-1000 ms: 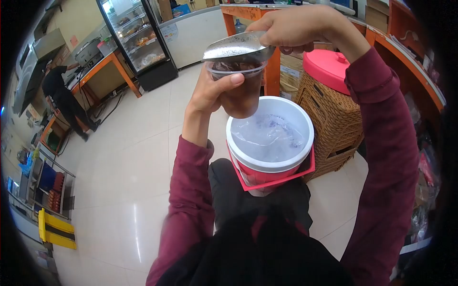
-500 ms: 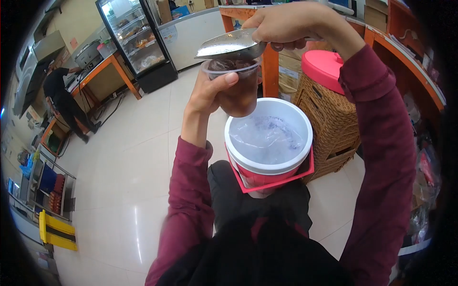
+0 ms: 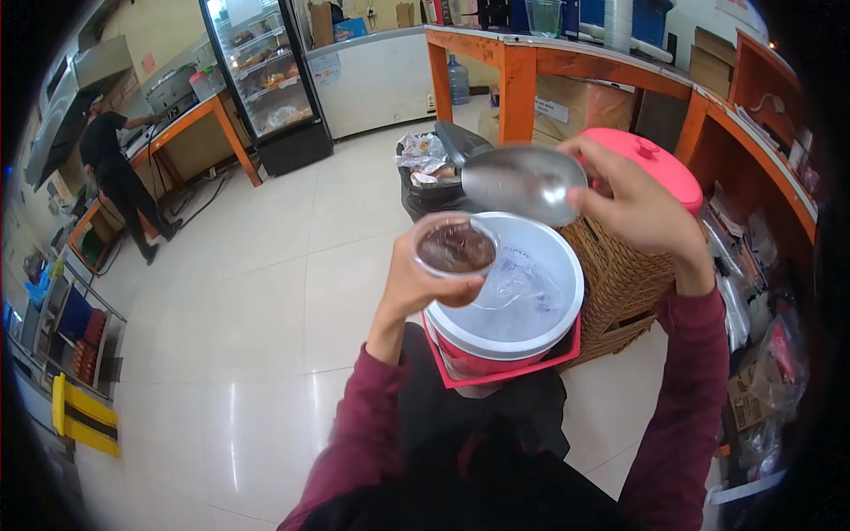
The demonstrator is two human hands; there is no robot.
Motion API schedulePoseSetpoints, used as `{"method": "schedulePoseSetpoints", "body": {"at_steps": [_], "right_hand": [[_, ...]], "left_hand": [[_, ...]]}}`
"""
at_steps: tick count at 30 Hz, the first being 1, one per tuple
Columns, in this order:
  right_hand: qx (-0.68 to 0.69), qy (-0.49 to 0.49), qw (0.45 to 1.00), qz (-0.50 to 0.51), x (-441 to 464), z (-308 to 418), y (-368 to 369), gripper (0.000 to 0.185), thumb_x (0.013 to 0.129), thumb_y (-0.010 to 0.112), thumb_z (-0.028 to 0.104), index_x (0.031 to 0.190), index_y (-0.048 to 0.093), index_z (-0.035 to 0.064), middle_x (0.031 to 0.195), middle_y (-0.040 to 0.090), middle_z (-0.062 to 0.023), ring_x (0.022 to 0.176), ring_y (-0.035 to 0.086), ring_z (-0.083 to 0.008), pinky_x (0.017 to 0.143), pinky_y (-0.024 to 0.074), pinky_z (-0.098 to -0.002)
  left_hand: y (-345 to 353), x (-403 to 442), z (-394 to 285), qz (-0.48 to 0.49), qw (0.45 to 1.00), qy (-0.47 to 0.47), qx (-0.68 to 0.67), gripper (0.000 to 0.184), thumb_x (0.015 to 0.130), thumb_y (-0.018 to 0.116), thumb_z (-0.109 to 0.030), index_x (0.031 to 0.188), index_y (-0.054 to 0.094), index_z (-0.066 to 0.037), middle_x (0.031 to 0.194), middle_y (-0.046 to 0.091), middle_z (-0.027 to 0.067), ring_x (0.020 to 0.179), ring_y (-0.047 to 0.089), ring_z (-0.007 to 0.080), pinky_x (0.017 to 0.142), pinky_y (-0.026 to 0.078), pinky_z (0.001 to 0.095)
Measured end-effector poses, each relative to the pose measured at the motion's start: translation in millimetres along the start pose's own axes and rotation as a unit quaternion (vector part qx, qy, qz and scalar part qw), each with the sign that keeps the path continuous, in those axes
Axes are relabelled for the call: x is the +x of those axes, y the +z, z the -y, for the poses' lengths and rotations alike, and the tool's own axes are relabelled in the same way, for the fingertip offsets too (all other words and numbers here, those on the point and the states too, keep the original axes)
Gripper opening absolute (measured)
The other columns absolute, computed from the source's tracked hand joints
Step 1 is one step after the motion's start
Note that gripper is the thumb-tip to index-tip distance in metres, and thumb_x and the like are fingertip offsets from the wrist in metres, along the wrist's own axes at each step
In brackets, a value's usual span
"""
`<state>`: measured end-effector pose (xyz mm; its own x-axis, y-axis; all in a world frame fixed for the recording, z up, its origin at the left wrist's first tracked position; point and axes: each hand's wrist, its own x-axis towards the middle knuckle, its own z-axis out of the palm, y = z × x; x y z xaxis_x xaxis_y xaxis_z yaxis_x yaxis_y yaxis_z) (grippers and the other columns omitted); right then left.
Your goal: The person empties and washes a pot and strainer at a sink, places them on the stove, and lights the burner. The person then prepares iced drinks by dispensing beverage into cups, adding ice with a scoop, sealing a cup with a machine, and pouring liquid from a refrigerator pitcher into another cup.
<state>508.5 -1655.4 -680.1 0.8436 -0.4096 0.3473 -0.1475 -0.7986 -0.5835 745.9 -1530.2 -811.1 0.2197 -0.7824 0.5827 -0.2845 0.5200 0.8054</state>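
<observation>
My left hand (image 3: 405,281) is wrapped round a clear plastic cup (image 3: 456,250) of dark brown drink. The cup is tilted towards me, over the left rim of a red and white cooler bucket (image 3: 500,343). Inside the bucket lies a clear plastic bag (image 3: 522,288) with pale contents, probably ice. My right hand (image 3: 639,199) grips a metal ice scoop (image 3: 518,184) by its handle, above the bucket's far side. The scoop is slightly blurred, and its bowl looks bare. Scoop and cup are apart.
A wicker basket (image 3: 620,288) bearing a pink lid (image 3: 639,159) stands right of the bucket. Behind it are a black-bagged bin (image 3: 425,196) and an orange counter (image 3: 518,93). A person in black (image 3: 111,168) works at the far left, near a glass-door fridge (image 3: 266,80).
The scoop has moved away from above the cup, to the right and down. My left hand has lowered the cup towards the bucket and tilted its mouth into view.
</observation>
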Motion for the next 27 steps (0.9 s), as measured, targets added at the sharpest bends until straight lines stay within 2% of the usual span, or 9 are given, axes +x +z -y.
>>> {"method": "schedulePoseSetpoints", "body": {"at_steps": [1,4,7,12,19,22,25,26,27], "right_hand": [[-0.013,0.036,0.999,0.018,-4,0,3,0.036,0.086,0.056,0.004,0.121,0.049,0.0041,0.095,0.060,-0.0072,0.084,0.056,-0.0131,0.070,0.0457,-0.0271],[-0.111,-0.041,0.993,0.002,-12,-4,14,0.031,0.082,0.056,0.006,0.113,0.056,0.0038,0.081,0.064,-0.0128,0.073,0.064,-0.0284,0.069,0.0475,-0.0378],[-0.152,-0.010,0.988,-0.004,-16,-1,23,0.028,0.081,0.057,0.004,0.109,0.058,0.0044,0.086,0.065,-0.0165,0.079,0.064,-0.0331,0.070,0.0473,-0.0384],[-0.093,0.068,0.992,-0.056,-18,-12,36,0.041,0.080,0.062,0.003,0.120,0.053,0.0056,0.094,0.063,-0.0157,0.084,0.064,-0.0277,0.075,0.0482,-0.0361],[0.055,0.149,0.972,-0.174,-65,-102,93,0.058,0.077,0.061,-0.006,0.132,0.044,0.0029,0.108,0.060,-0.0132,0.103,0.058,-0.0192,0.088,0.0443,-0.0303],[0.153,0.181,0.955,-0.179,-56,-119,100,0.057,0.077,0.059,-0.007,0.132,0.044,0.0024,0.111,0.060,-0.0151,0.107,0.057,-0.0194,0.091,0.0432,-0.0303],[0.118,0.162,0.954,-0.221,-27,-128,98,0.058,0.077,0.058,-0.008,0.132,0.044,0.0014,0.113,0.060,-0.0148,0.105,0.058,-0.0191,0.089,0.0443,-0.0299],[0.054,0.151,0.961,-0.224,-16,-127,90,0.053,0.079,0.058,-0.007,0.130,0.044,-0.0018,0.110,0.061,-0.0143,0.102,0.059,-0.0173,0.086,0.0456,-0.0291],[0.086,0.171,0.956,-0.222,-5,-127,82,0.052,0.079,0.057,-0.007,0.129,0.044,-0.0026,0.109,0.061,-0.0139,0.101,0.059,-0.0167,0.086,0.0457,-0.0287]], "left_hand": [[5,-9,10,-0.016,1.000,-0.014,-0.008,0.067,0.051,0.089,-0.016,0.109,0.060,0.003,0.106,0.062,0.0093,0.100,0.059,0.0161,0.090,0.046,0.0289],[17,-33,27,-0.044,0.997,-0.055,-0.014,0.071,0.049,0.091,-0.016,0.109,0.060,0.004,0.106,0.063,0.0101,0.099,0.060,0.0171,0.090,0.046,0.0290],[25,-50,42,-0.064,0.995,-0.078,-0.006,0.071,0.048,0.092,-0.017,0.108,0.060,0.004,0.105,0.063,0.0102,0.099,0.060,0.0173,0.090,0.046,0.0288],[25,-63,56,-0.074,0.997,-0.011,0.035,0.085,0.048,0.093,-0.016,0.120,0.051,0.001,0.113,0.058,0.0102,0.103,0.061,0.0194,0.092,0.051,0.0336],[4,-72,58,-0.126,0.987,-0.099,0.033,0.079,0.050,0.092,-0.011,0.117,0.053,0.002,0.109,0.062,0.0099,0.100,0.062,0.0183,0.091,0.051,0.0316],[-6,-61,58,-0.118,0.989,-0.081,0.030,0.079,0.049,0.093,-0.012,0.116,0.053,0.002,0.107,0.063,0.0100,0.100,0.062,0.0187,0.089,0.052,0.0314],[-13,-50,60,-0.162,0.979,-0.104,0.072,0.079,0.042,0.093,-0.010,0.111,0.056,0.002,0.106,0.062,0.0105,0.098,0.062,0.0198,0.088,0.052,0.0325],[-13,-40,58,-0.172,0.976,-0.125,0.041,0.080,0.042,0.093,-0.011,0.111,0.056,0.002,0.106,0.062,0.0104,0.097,0.062,0.0198,0.088,0.052,0.0326],[-15,-32,52,-0.182,0.971,-0.152,0.012,0.081,0.041,0.094,-0.013,0.111,0.056,0.002,0.106,0.061,0.0103,0.097,0.062,0.0198,0.087,0.052,0.0328]]}}
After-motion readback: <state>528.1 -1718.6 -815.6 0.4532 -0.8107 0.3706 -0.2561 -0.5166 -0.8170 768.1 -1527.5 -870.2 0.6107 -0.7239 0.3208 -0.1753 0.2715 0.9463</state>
